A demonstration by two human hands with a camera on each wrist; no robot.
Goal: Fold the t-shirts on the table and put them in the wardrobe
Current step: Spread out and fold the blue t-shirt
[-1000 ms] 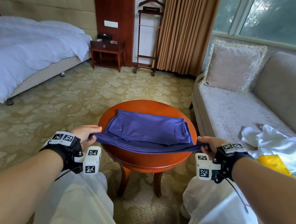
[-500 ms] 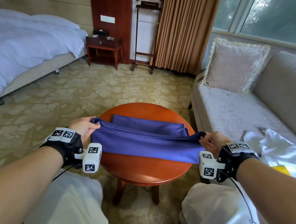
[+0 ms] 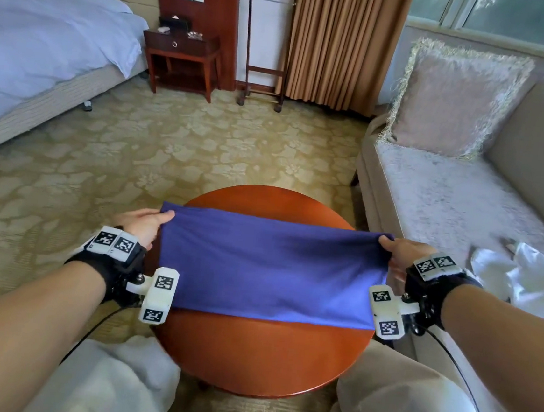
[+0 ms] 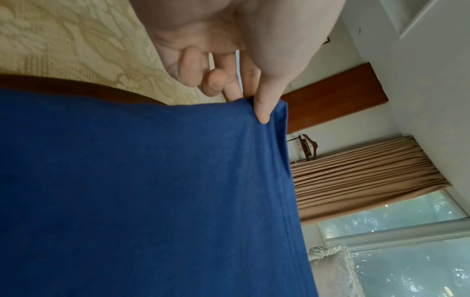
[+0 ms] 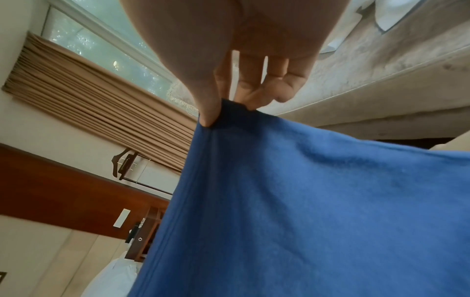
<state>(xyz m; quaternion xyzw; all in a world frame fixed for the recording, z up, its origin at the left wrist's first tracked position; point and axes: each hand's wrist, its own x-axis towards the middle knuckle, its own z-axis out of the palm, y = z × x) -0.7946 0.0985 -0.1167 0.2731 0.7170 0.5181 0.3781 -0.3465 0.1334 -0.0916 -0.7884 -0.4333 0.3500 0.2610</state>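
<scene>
A blue t-shirt (image 3: pixel 268 268) lies folded into a wide band across the round wooden table (image 3: pixel 259 357). My left hand (image 3: pixel 144 223) pinches its far left corner between thumb and fingers, and the left wrist view shows the thumb pressed on the blue cloth (image 4: pixel 152 191). My right hand (image 3: pixel 399 251) pinches the far right corner in the same way; the blue cloth (image 5: pixel 305 201) hangs from the thumb and fingers in the right wrist view. The upper layer is stretched flat between both hands, covering the layers below.
A grey sofa (image 3: pixel 463 204) stands at the right with a fringed cushion (image 3: pixel 453 100) and white garments (image 3: pixel 528 287) on its seat. A bed (image 3: pixel 39 50) is at the left, a nightstand (image 3: pixel 182 54) and a valet stand (image 3: pixel 266 39) at the back. Patterned carpet surrounds the table.
Both hands have carried the near edge of the blue t-shirt up and forward over the rest, laying it as a fold; the head view has tilted down.
</scene>
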